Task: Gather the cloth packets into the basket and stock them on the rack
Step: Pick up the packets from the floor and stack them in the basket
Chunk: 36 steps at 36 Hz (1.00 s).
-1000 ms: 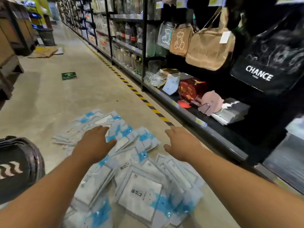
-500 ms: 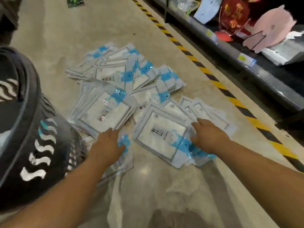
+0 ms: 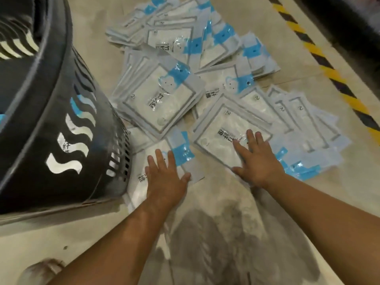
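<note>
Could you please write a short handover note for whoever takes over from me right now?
Left hand: open, flat on a packet beside the basket.
Right hand: open, flat on another packet.
Other packets: overlapping piles on the floor.
Done: nothing lifted; some packets seem to show through the basket's slots.
Left: gather all into the basket, then stock the rack, out of view.

One basket [image 3: 41, 103], two hands [image 3: 166, 177] [image 3: 259, 163], many stacked packets [image 3: 158, 99].

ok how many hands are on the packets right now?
2. The left hand rests flat on a packet beside the basket. The right hand rests flat on the top packet of the near right stack. No other hand shows.
</note>
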Available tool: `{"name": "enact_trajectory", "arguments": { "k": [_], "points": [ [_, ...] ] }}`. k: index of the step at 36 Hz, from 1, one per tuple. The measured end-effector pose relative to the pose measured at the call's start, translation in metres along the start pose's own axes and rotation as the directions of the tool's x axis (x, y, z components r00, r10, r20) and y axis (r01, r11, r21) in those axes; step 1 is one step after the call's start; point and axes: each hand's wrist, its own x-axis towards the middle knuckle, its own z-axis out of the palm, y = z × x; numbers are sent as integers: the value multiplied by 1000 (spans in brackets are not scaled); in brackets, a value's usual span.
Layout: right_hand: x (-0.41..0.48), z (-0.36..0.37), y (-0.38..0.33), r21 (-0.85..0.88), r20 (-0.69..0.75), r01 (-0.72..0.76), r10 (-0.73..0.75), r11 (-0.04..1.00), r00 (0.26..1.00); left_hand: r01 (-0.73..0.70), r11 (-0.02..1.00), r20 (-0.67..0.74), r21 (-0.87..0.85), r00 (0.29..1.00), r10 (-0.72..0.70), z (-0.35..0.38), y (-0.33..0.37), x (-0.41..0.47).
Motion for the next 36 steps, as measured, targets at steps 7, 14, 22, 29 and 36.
{"name": "enact_trajectory", "arguments": {
  "k": [7, 14, 22, 29, 36],
  "points": [
    [-12, -6, 27, -106, 80, 139, -131, 985, 988, -162, 975, 98, 155, 984, 148, -7, 11, -23],
    [-31, -13, 41, -380, 5, 401, -432, 833, 902, -59, 997, -25, -44, 998, 58, -7, -22, -34],
    [-54, 29, 11, 143, 113, 188, -204, 972, 972, 148, 899, 1, -412, 987, -162, -5, -17, -46],
    [-76, 36, 28, 163, -313, 141, -84, 976, 946, 276, 770, 173, -575, 961, -215, -8, -39, -36],
    [-99, 43, 12, 617, 171, -483, 493, 621, 853, 103, 809, 28, -578, 994, -107, -8, -36, -53]
  ]
}}
